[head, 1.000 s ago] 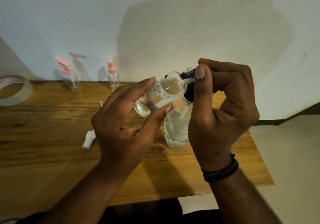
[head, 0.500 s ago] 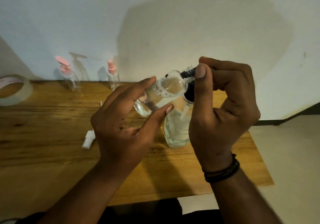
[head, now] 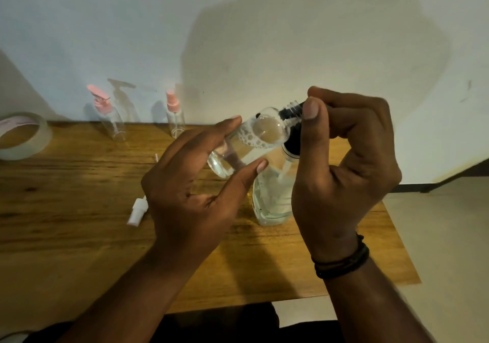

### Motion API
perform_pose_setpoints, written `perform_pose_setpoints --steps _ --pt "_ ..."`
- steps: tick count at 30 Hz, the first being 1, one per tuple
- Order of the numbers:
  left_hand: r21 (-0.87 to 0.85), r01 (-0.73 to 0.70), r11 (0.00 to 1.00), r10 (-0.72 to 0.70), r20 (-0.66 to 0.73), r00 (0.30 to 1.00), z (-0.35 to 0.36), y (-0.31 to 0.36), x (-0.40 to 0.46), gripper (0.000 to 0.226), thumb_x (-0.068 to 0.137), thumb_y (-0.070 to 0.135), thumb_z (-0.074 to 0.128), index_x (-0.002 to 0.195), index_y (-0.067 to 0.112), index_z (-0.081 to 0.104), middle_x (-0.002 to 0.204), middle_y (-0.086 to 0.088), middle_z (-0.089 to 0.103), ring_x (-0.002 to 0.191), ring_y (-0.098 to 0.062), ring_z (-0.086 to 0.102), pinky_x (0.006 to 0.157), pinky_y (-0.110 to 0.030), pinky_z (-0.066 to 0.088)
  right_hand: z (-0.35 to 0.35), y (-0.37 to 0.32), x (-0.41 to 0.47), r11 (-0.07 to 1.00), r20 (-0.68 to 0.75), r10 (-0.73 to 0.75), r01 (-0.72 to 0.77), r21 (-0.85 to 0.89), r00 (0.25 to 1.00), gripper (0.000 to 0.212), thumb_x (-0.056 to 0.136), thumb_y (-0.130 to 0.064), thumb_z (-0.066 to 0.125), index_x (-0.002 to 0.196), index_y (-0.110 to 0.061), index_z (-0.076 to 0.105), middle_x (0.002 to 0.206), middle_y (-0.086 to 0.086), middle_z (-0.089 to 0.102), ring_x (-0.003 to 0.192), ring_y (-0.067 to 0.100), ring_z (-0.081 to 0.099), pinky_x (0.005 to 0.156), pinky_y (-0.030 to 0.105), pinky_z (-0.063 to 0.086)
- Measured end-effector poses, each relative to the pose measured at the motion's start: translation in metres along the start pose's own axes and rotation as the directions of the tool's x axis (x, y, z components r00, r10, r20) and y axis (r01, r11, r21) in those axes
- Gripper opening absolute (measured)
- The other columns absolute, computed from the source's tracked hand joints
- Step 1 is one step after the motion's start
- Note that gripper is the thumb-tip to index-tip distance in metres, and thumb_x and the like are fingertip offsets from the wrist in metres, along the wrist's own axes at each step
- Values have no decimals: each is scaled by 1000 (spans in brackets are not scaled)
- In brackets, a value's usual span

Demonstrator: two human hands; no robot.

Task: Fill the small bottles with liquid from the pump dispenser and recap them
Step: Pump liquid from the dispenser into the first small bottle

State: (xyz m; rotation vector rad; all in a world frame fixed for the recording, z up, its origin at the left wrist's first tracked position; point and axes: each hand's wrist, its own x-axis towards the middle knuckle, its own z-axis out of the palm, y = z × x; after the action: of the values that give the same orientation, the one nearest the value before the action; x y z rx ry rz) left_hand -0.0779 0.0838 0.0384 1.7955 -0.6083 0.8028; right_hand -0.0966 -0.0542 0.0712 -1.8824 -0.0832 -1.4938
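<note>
Right above the clear pump dispenser (head: pixel 272 197) on the wooden tabletop (head: pixel 79 210), the left hand (head: pixel 195 191) grips a small clear bottle (head: pixel 251 141) tilted, neck toward the right hand (head: pixel 344 157), which pinches the dark nozzle (head: pixel 291 109) there.

Wooden table (head: pixel 79 236), pale wall behind, floor visible past its right edge. Directly on it:
- tape roll (head: pixel 23 136), flat, far left of left hand (head: pixel 190 197), well apart.
- clear bottle with pink pump head (head: pixel 105 115), beyond left hand, at back edge.
- clear bottle with pink spray cap (head: pixel 175 116), upright, just beyond left fingertips.
- white spray cap (head: pixel 137 211), on its side, just left of left hand.
- pump dispenser (head: pixel 272 197), part-filled with clear liquid, between both hands, below right hand (head: pixel 344 173).
</note>
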Motion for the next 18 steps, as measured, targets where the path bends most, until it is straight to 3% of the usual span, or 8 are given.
perform_pose_setpoints --steps 4,12,18 --pt "7 -9 1000 9 -8 1000 -1 0 -1 44 90 25 84 124 3 65 122 8 63 110 -6 67 94 -18 53 0 -2 0 1000 0 -7 7 4 1000 13 100 -9 62 92 -18 60 97 -9 64 92 21 68 71 54 50" --pt "-5 13 1000 -13 -4 1000 0 -1 -3 44 89 26 84 125 8 64 123 13 61 116 8 61 95 -13 50 3 1 -7 999 -18 33 -33 31 999 10 99 -8 63 91 -15 62 98 7 69 87 26 66 72 44 52" --pt "18 6 1000 -6 -5 1000 -2 -1 0 45 90 26 84 125 5 65 122 10 62 110 -6 67 95 -16 52 2 -2 0 1000 2 -3 3 5 1000 12 99 -8 63 91 -17 61 96 -6 65 91 21 68 70 54 50"
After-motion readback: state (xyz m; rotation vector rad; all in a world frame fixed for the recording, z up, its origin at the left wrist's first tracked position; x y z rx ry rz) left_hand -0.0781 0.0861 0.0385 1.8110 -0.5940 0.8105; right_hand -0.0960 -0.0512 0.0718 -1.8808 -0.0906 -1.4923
